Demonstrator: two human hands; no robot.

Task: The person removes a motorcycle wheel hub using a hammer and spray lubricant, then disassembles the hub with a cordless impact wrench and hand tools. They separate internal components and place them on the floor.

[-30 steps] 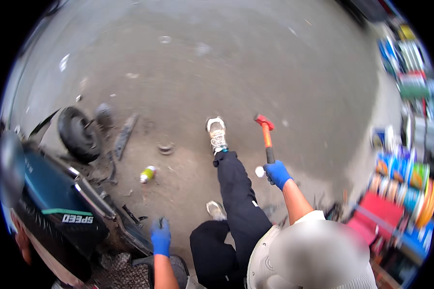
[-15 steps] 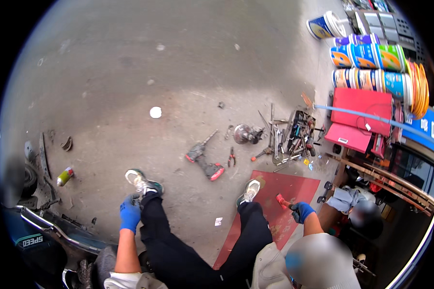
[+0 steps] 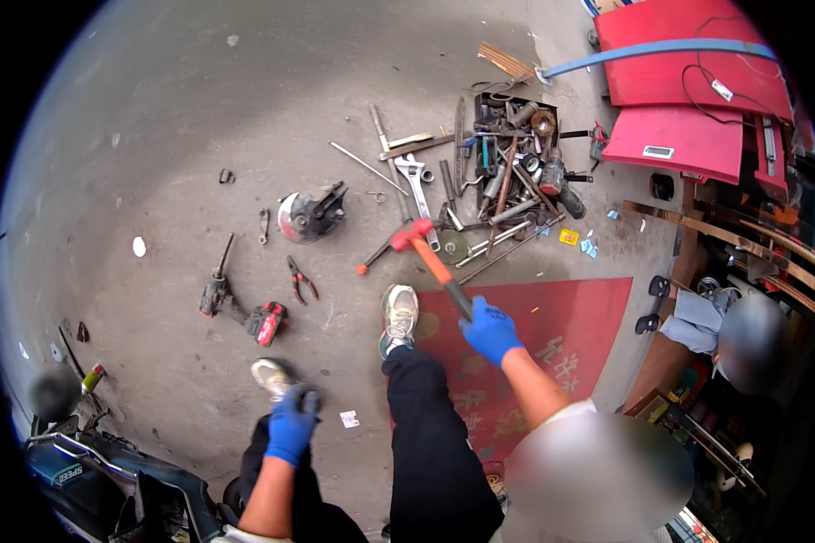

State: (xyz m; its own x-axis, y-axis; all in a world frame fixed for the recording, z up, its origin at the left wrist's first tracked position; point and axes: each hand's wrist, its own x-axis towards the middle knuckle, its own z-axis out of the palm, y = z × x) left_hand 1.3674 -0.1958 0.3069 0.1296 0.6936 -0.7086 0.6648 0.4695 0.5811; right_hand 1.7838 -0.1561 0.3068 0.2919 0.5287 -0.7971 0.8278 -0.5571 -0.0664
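My right hand, in a blue work glove, grips the dark end of a hammer with an orange handle and red head. The hammer points forward and left, its head appearing over loose tools on the ground. My left hand, gloved alike, hangs in front of my left leg with fingers curled and nothing visible in them. Ahead lie a cordless power tool with a long bit, pliers and a round metal part. An adjustable wrench lies beside the crowded toolbox.
A red mat with lettering spreads under my right side. Red metal panels and a blue bar stand at far right. Someone in grey trousers is at the right. A motorbike stands at lower left.
My view has shifted rightward, and my feet have stepped, nearer the tools. The hammer has swung up and forward in my right hand. My left hand now hangs in front of my leg.
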